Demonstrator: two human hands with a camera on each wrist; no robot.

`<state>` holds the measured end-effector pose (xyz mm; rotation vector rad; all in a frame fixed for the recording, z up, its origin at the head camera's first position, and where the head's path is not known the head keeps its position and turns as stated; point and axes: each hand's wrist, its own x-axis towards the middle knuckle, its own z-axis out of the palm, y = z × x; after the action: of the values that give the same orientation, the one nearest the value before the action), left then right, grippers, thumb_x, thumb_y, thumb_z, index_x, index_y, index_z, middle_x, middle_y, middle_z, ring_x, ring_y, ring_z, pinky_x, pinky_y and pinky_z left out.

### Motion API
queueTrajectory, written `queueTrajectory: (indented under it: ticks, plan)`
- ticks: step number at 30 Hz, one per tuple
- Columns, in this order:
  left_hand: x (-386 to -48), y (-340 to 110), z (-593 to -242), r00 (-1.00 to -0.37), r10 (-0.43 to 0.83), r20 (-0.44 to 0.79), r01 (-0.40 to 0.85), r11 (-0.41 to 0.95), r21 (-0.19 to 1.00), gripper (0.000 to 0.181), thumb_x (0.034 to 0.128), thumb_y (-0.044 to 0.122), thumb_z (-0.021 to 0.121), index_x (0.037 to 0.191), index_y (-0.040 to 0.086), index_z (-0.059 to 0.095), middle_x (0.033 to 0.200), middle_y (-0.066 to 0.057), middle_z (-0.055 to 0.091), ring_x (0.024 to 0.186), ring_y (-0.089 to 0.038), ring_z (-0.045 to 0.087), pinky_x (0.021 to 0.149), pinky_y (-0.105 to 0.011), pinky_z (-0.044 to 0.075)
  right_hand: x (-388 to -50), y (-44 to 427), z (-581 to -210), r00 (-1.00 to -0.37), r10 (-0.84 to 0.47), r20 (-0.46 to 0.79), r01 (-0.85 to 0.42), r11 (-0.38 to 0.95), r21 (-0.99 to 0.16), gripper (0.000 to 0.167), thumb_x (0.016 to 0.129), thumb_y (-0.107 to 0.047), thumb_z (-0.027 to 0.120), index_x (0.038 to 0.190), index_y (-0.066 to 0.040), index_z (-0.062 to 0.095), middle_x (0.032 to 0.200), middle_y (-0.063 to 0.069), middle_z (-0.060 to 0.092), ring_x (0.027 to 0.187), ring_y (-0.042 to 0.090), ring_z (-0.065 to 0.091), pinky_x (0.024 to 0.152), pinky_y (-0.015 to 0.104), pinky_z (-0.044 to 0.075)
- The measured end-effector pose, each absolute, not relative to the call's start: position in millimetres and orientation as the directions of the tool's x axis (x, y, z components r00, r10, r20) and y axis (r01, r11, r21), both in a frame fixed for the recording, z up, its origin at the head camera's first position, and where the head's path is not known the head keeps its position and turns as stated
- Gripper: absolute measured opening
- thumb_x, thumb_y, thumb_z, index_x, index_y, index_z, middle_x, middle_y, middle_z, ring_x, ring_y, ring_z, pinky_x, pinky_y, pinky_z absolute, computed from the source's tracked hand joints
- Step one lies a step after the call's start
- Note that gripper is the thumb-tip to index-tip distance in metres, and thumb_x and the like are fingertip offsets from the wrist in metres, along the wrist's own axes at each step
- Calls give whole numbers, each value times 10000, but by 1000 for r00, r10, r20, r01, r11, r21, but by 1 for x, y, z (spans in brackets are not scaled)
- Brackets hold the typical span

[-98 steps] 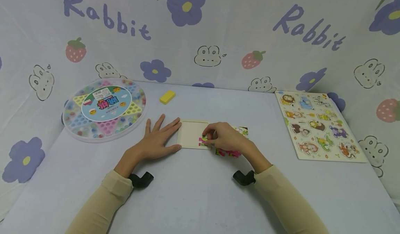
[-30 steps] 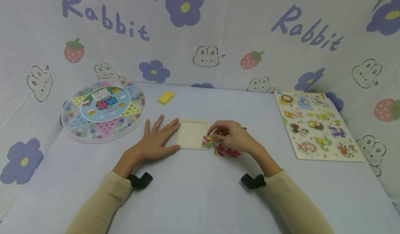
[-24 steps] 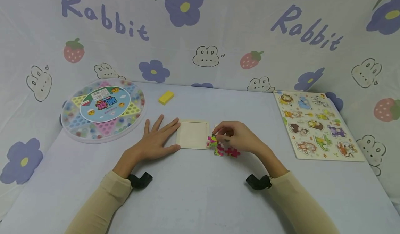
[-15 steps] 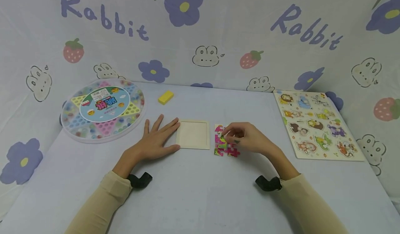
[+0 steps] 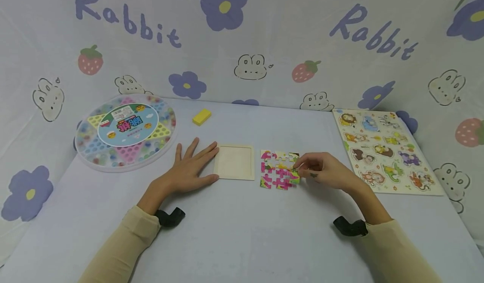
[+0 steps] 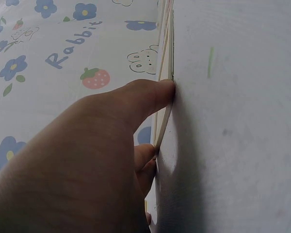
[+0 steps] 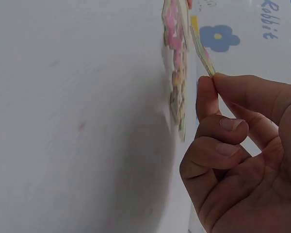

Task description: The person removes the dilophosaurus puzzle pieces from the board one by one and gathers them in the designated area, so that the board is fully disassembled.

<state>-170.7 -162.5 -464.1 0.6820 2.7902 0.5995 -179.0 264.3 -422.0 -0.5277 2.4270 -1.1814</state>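
Note:
A shallow square wooden puzzle tray (image 5: 235, 162) lies bare inside, in the middle of the table. My left hand (image 5: 190, 170) lies spread at its left side, thumb and fingertips touching the edge; in the left wrist view the thumb (image 6: 153, 92) meets the tray's side. Just right of the tray lie several pink, green and yellow jigsaw pieces (image 5: 267, 181) in a square patch. Over this patch's right side, my right hand (image 5: 327, 171) pinches one jigsaw piece (image 7: 203, 51) between thumb and index finger, raised off the table. The other fingers are curled.
A round Chinese checkers box (image 5: 128, 125) stands at the back left, and a small yellow block (image 5: 202, 117) lies behind the tray. At the right is an animal peg puzzle board (image 5: 385, 153), close beyond my right hand. A printed cloth backdrop (image 5: 264, 35) rises behind the table.
My right hand has carried the pinched piece from the tray's lower right corner rightward across the other pieces, uncovering most of them. The left hand stays at the tray's edge.

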Motion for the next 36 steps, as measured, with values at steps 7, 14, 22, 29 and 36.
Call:
queueTrajectory:
  ticks: [7,14,22,29,36]
  plan:
    - [-171,-163,-464,-873,479,-96,396,810,432,860,1013,624,555,1711,255,214,1808,69,130,1675,-419,-91,1230,-781,-156,-172,278,-426,-848,-488,-208,-142,587,-797,156,1002,-160,734,1147,-108,764,979,108,749,791,123,595,660,257,461]
    - [-171,-163,-464,-872,481,-92,400,808,433,861,1014,624,554,1712,252,212,1807,67,134,1675,-421,-87,1230,-782,-154,-170,278,-429,-841,-499,-210,-152,590,-793,156,990,-139,744,1139,-99,767,1000,109,770,797,112,625,679,243,474]
    - [-171,-163,-463,-872,483,-78,405,802,439,859,1011,604,576,1708,238,230,1805,53,153,1674,-426,-81,1231,-779,-157,-170,275,-429,-839,-509,-194,-192,610,-769,144,996,-148,741,1132,-111,772,957,76,770,806,118,656,720,236,490]
    - [-170,-163,-464,-873,479,-89,399,808,434,861,1014,618,561,1711,247,216,1806,63,144,1675,-421,-85,1231,-779,-156,-170,275,-428,-831,-515,-209,-190,617,-764,151,1001,-147,733,1142,-106,770,961,73,770,806,112,650,722,233,485]
    - [-171,-163,-464,-870,487,-78,406,797,447,857,1014,595,578,1708,234,231,1806,41,158,1669,-445,-75,1223,-789,-158,-170,275,-430,-825,-525,-209,-203,620,-758,150,1008,-138,722,1147,-118,774,952,67,765,795,110,646,716,230,490]
